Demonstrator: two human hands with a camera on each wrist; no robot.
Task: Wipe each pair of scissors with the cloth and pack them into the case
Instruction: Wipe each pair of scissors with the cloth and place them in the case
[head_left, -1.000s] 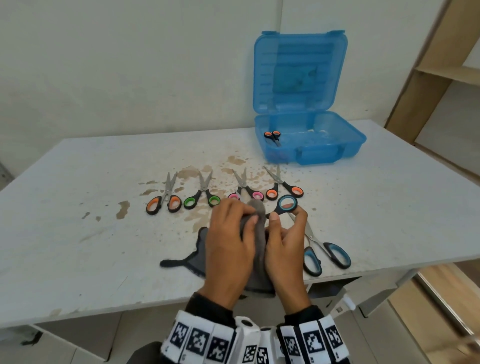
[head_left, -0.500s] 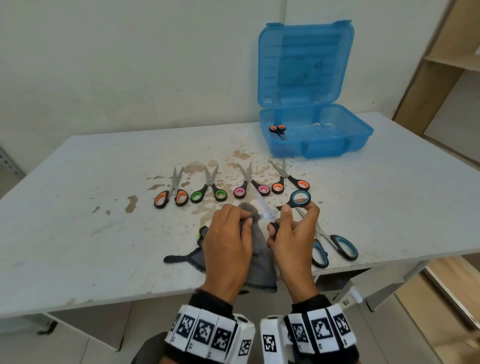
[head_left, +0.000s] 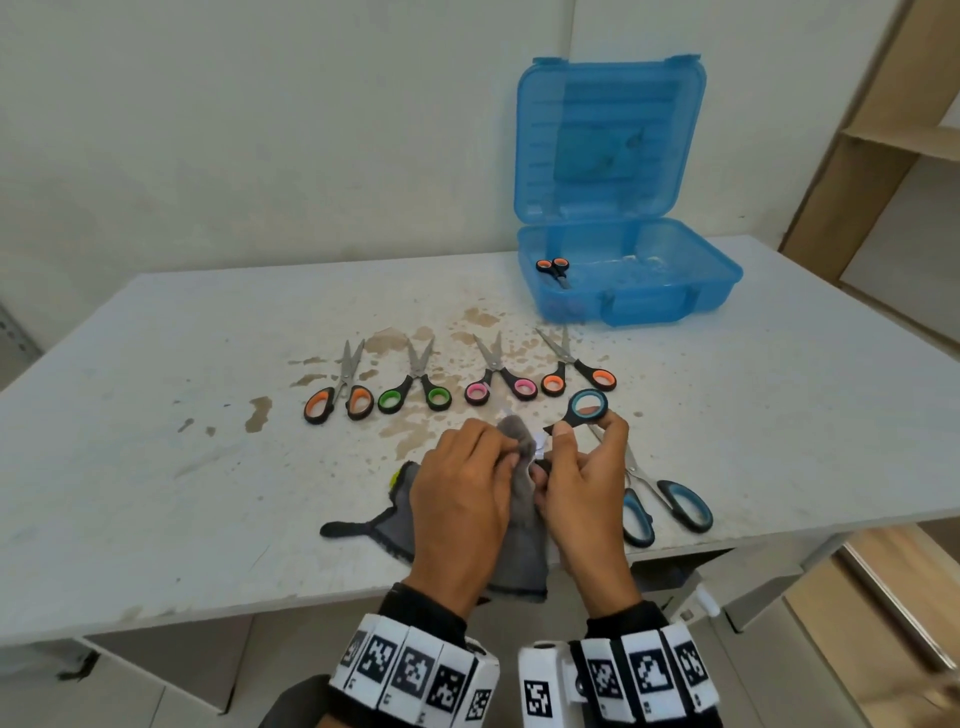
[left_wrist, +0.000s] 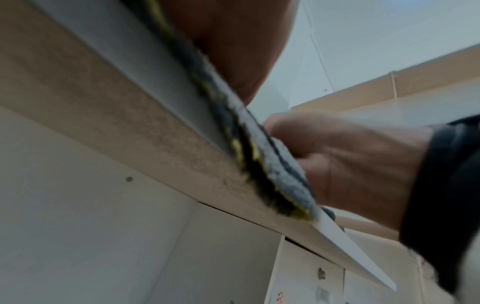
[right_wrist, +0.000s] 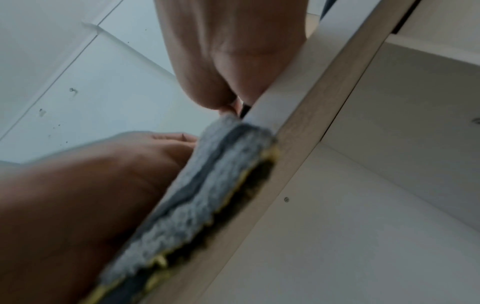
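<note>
Here, a stained white table (head_left: 156, 467) meets a plain wall (head_left: 260, 130).

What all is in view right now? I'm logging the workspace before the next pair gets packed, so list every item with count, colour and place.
Case: one, clear blue, lid up, far right of the table.
Packed scissors: one pair, orange and black handles, inside the case.
Row of scissors on the table: four pairs; orange, green, pink, orange, left to right.
Large scissors: one pair, teal and black, near edge, right of the hands.
Held scissors: one pair, teal and black.
Cloth: one, grey, at the near edge.
Table: one, white, brown stains.
Shelf: wooden, far right.
Left hand: grips the cloth.
Right hand: pinches the held scissors.
</note>
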